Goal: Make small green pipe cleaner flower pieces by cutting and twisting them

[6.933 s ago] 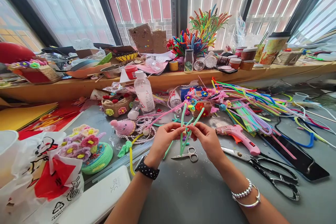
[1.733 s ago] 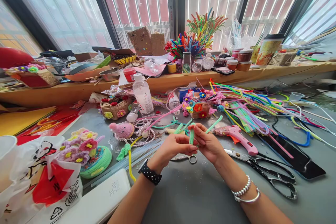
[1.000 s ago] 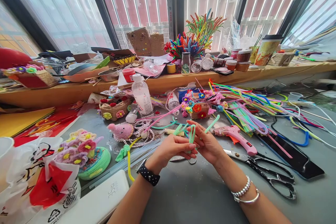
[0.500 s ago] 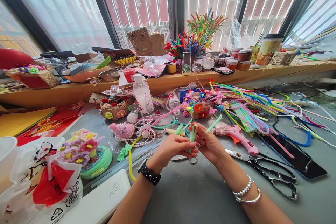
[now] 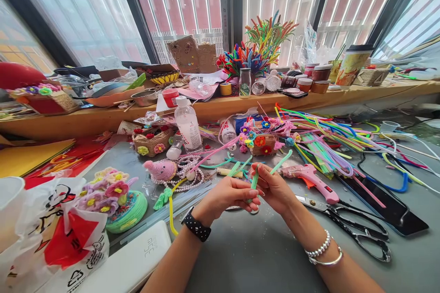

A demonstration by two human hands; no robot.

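Between my two hands is a light green pipe cleaner (image 5: 255, 178), bent into a narrow bundle. The fingers of my left hand (image 5: 237, 193) pinch its lower part. My right hand (image 5: 273, 187) grips its upper part with thumb and fingertips, touching the left fingers. Another green pipe cleaner length (image 5: 282, 161) sticks out past the right fingers; whether it joins the bundle I cannot tell. To the right, a pink hot glue gun (image 5: 319, 183) lies on the table, with large black-handled scissors (image 5: 354, 224) in front of it.
Loose pipe cleaners (image 5: 330, 132) and a black phone (image 5: 385, 206) lie to the right. A clear bottle (image 5: 188, 126), a pink crochet piece (image 5: 161, 169) with pearl strands and a crochet flower pot (image 5: 127, 213) stand left. A white power bank (image 5: 137, 256) lies near the left forearm.
My fingers have closed up slightly around the green bundle, which now looks narrower and straighter. Both hands stay in nearly the same place.
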